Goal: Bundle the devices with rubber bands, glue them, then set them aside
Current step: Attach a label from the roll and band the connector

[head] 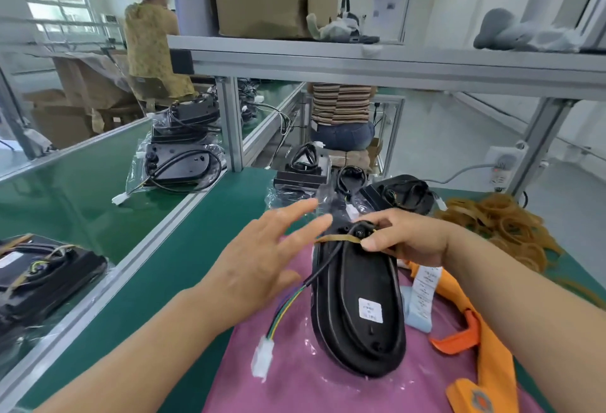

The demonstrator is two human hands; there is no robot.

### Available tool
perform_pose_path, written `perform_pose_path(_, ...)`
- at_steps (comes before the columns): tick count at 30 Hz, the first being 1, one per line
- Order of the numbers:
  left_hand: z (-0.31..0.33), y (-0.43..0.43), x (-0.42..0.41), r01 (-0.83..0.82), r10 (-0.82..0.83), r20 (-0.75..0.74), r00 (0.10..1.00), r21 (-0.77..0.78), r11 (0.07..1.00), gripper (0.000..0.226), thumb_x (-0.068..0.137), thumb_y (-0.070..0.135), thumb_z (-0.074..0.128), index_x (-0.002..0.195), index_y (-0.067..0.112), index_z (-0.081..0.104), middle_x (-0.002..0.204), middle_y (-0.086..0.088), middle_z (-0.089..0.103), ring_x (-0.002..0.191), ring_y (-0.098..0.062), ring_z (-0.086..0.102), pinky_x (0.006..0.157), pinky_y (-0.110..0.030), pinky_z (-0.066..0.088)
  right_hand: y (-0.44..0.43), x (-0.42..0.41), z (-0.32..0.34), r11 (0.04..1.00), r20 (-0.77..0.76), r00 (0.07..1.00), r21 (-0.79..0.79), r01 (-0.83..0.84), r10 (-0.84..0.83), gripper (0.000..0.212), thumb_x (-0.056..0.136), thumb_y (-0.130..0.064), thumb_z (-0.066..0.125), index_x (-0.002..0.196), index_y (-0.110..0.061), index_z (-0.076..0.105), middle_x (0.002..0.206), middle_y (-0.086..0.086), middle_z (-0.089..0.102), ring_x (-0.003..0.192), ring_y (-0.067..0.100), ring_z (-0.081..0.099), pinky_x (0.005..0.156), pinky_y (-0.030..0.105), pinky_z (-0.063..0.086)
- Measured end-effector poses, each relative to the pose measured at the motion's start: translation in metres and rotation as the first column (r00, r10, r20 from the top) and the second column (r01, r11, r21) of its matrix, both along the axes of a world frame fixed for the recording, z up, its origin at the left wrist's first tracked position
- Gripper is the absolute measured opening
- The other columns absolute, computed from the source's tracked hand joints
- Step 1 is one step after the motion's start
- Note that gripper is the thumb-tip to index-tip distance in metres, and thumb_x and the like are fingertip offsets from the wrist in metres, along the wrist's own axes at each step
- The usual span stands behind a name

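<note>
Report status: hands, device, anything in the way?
Left hand open, fingers spread, beside the device. Right hand pinches rubber band across its far end. Device flat on pink cloth; cable and white connector trail loose at left.

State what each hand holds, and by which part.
Right hand pinches the rubber band by its right end, against the black device; left hand holds nothing, fingers straight.

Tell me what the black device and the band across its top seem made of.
Black device: probably moulded plastic, matte with faint sheen along its ridged rim. Band: apparently tan rubber, stretched thin where the right hand pinches it.
</note>
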State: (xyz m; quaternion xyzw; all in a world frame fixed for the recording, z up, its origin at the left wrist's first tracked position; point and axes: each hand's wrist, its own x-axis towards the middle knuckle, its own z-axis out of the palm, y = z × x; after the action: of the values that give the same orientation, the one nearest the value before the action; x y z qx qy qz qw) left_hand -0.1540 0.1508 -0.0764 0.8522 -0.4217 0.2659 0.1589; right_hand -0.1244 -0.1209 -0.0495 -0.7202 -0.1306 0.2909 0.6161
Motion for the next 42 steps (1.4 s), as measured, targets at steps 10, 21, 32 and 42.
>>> perform_pose_path(10, -0.004, -0.005, -0.012, 0.233, -0.235, -0.082, 0.969, -0.035, 0.972, 0.06, 0.076, 0.028, 0.077, 0.132, 0.019, 0.056, 0.136, 0.002, 0.056, 0.126, -0.015, 0.052, 0.105, -0.031, 0.04, 0.018, -0.011, -0.025, 0.999, -0.247, 0.968, 0.018, -0.045, 0.048, 0.029, 0.082, -0.045, 0.071, 0.099, -0.022, 0.079, 0.102, 0.0, 0.075, 0.091, 0.012, 0.071, 0.088, 0.027, 0.054)
perform_pose_path(21, -0.018, -0.014, -0.034, -0.395, -0.098, -0.86, 0.501, -0.328, 0.858, 0.053, 0.057, 0.069, 0.066, 0.051, 0.024, 0.04, 0.054, 0.01, 0.031, 0.051, -0.008, 0.027, 0.051, -0.021, 0.025, 0.011, -0.013, -0.016, 0.916, -0.296, 0.936, 0.289, 0.276, -0.189, 0.084, 0.092, -0.069, 0.026, 0.136, -0.004, 0.056, 0.14, 0.026, 0.05, 0.125, 0.039, 0.053, 0.11, 0.053, 0.039)
perform_pose_path(32, -0.029, -0.015, -0.04, -0.448, -0.268, -0.963, 0.027, -0.251, 0.858, 0.05, 0.065, 0.05, 0.079, 0.09, 0.008, 0.07, 0.094, -0.015, 0.076, 0.075, -0.025, 0.072, 0.063, -0.031, 0.057, 0.016, -0.023, -0.038, 0.957, -0.091, 0.953, 0.015, 0.291, -0.289, 0.025, 0.087, -0.023, 0.072, 0.104, -0.005, 0.068, 0.086, 0.012, 0.071, 0.072, 0.02, 0.067, 0.072, 0.032, 0.057)
perform_pose_path(42, -0.022, -0.009, -0.018, -0.432, 0.076, -0.991, 0.112, 0.02, 0.902, 0.039, 0.08, 0.047, 0.076, 0.081, 0.011, 0.059, 0.063, -0.003, 0.068, 0.052, -0.014, 0.061, 0.054, -0.025, 0.053, 0.014, -0.02, -0.04, 0.823, 0.182, 0.901, -0.367, 0.434, -0.394, 0.033, 0.077, -0.032, 0.082, 0.083, -0.002, 0.07, 0.065, 0.002, 0.068, 0.056, 0.011, 0.062, 0.059, 0.027, 0.056)
